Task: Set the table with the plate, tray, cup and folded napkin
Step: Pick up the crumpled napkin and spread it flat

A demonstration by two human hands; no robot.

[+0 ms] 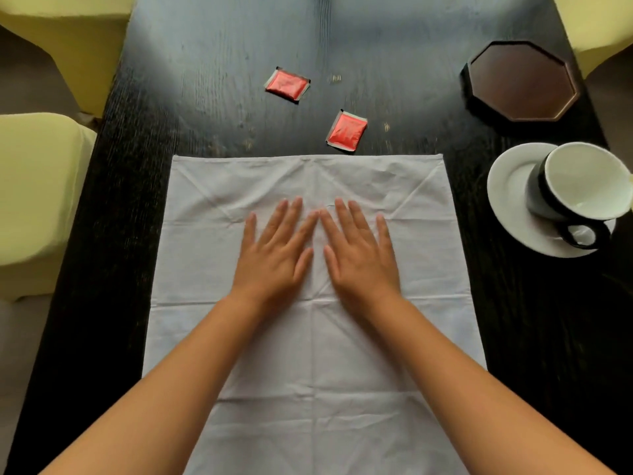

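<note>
A white cloth napkin lies spread flat and creased on the dark wooden table. My left hand and my right hand rest palm down on its middle, side by side, fingers apart, index fingertips touching. At the right, a white saucer plate carries a black-and-white cup tipped on its side. Behind it sits a dark octagonal tray.
Two red sachets lie on the table beyond the napkin's far edge. Pale yellow chairs stand along the left side, and another chair is at the far right corner.
</note>
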